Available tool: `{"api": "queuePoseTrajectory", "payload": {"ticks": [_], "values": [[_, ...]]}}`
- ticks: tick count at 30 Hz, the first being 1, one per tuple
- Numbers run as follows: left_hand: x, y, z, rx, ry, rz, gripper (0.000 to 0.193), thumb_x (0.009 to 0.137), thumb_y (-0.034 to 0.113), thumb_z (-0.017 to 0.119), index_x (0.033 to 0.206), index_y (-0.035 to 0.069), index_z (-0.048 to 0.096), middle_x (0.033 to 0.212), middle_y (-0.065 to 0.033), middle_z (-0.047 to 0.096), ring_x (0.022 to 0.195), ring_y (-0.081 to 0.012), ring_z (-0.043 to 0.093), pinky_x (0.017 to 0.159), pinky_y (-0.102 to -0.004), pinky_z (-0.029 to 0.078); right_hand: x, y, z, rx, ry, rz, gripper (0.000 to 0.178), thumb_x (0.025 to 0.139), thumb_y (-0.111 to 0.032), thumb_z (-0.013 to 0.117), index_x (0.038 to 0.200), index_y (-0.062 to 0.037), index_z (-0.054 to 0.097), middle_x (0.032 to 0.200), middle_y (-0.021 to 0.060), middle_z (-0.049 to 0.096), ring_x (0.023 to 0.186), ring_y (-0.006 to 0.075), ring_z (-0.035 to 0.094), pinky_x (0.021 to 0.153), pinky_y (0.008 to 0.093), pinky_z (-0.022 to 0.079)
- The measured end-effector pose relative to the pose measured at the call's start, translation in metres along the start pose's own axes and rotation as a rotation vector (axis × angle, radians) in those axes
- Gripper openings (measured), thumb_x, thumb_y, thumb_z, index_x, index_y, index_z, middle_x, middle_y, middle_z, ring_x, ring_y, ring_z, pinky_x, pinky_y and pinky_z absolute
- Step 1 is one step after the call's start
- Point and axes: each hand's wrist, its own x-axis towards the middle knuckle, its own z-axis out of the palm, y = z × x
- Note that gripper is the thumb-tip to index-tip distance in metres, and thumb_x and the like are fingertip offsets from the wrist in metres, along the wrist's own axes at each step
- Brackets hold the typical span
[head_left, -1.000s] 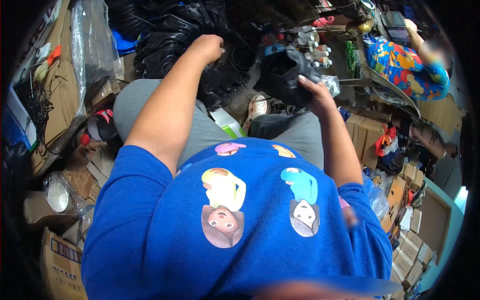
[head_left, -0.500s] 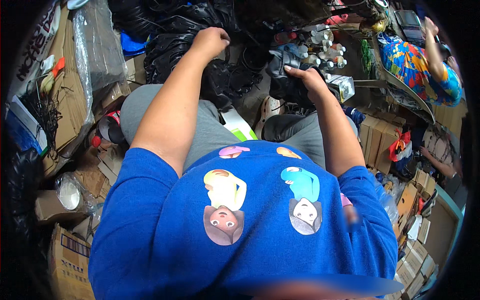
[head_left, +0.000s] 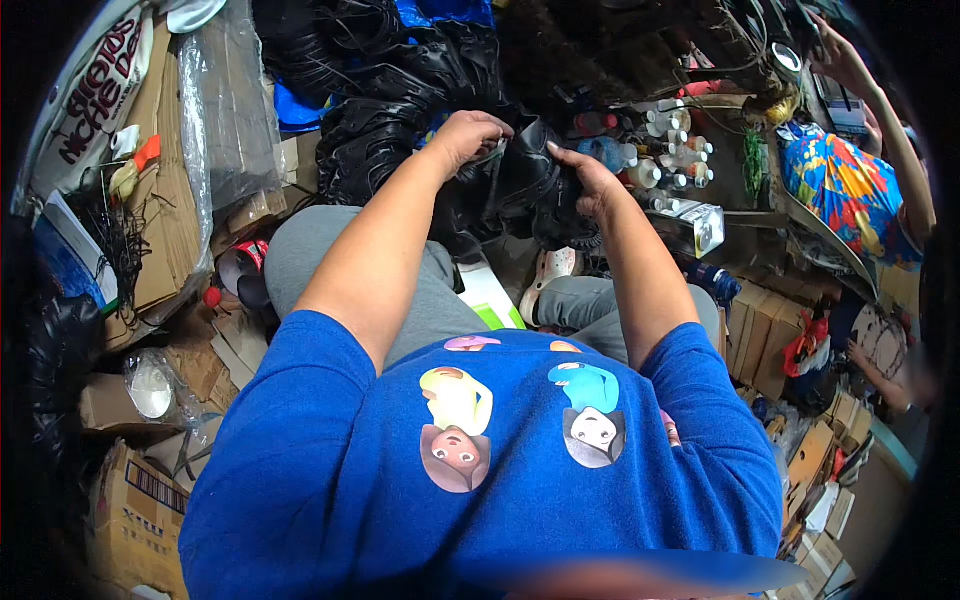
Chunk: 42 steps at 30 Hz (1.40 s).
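A black boot (head_left: 535, 165) stands between my hands, above the floor in front of my knees. My right hand (head_left: 592, 182) is closed on its right side, thumb along the upper edge. My left hand (head_left: 470, 140) is at the boot's left side, fingers pinched together near its top. Whatever the left fingertips hold is too small to make out, though a thin strand seems to hang below them. A heap of black boots (head_left: 365, 130), several with laces, lies beyond my left arm and close beside that hand.
Several plastic bottles (head_left: 680, 150) and a clear container (head_left: 705, 228) stand right of the boot. Flattened cardboard (head_left: 170, 220) and a plastic sheet (head_left: 230, 110) lean at left. Boxes (head_left: 765, 315) are stacked at right. A person in a colourful shirt (head_left: 840, 180) is at far right.
My left hand has moved right, from over the heap to the boot in my right hand. The right hand has shifted slightly left and nearer, and the boot now stands more upright.
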Motion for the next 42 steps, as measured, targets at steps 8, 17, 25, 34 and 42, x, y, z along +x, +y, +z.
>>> {"api": "queuePoseTrajectory", "payload": {"ticks": [8, 17, 25, 34, 42], "values": [[0.024, -0.038, -0.028, 0.317, 0.001, -0.164, 0.017, 0.076, 0.007, 0.059, 0.091, 0.0, 0.063, 0.082, -0.0052, 0.064, 0.075, -0.0134, 0.057, 0.072, -0.0265, 0.044, 0.024, 0.006, -0.001, -0.05, -0.165, 0.074, 0.043, 0.075, -0.028, 0.067, 0.104, 0.0023, 0.056, 0.097, 0.0173, 0.063, 0.09, 0.0287, 0.061, 0.087, 0.0429, 0.045], [0.011, -0.03, -0.039, -0.002, 0.043, -0.451, 0.027, 0.076, 0.02, 0.064, 0.097, 0.002, 0.063, 0.092, -0.0103, 0.063, 0.074, -0.0207, 0.06, 0.068, -0.0349, 0.048, 0.049, 0.03, -0.012, 0.279, -0.65, 0.026, 0.029, 0.063, -0.003, 0.05, 0.09, 0.0043, 0.06, 0.084, 0.0132, 0.063, 0.078, 0.0269, 0.062, 0.078, 0.0439, 0.049], [0.022, -0.047, -0.039, 0.398, 0.178, -0.305, 0.02, 0.073, 0.019, 0.065, 0.083, 0.002, 0.066, 0.08, -0.0095, 0.064, 0.068, -0.0209, 0.058, 0.066, -0.0329, 0.046, 0.092, 0.039, -0.006, -0.3, -0.298, -0.317, 0.024, 0.077, -0.006, 0.056, 0.1, 0.0002, 0.061, 0.093, 0.0096, 0.063, 0.079, 0.018, 0.061, 0.069, 0.0295, 0.05], [0.006, -0.028, -0.029, 0.337, 0.021, -0.317, 0.021, 0.072, 0.02, 0.065, 0.082, 0.001, 0.066, 0.076, -0.0059, 0.064, 0.067, -0.0177, 0.057, 0.065, -0.0294, 0.044, 0.085, 0.043, -0.003, -0.464, -0.245, -0.497, 0.024, 0.078, -0.009, 0.059, 0.1, -0.0019, 0.061, 0.095, 0.0057, 0.062, 0.079, 0.0137, 0.058, 0.07, 0.0266, 0.047], [0.008, -0.038, -0.013, 0.199, 0.243, -0.239, 0.02, 0.072, 0.017, 0.063, 0.081, -0.001, 0.066, 0.076, -0.0076, 0.063, 0.065, -0.0159, 0.056, 0.063, -0.0285, 0.044, 0.097, 0.046, -0.016, -0.432, -0.261, -0.522, 0.025, 0.08, -0.01, 0.058, 0.103, -0.0018, 0.06, 0.1, 0.0031, 0.06, 0.083, 0.0108, 0.053, 0.075, 0.025, 0.043]]}}
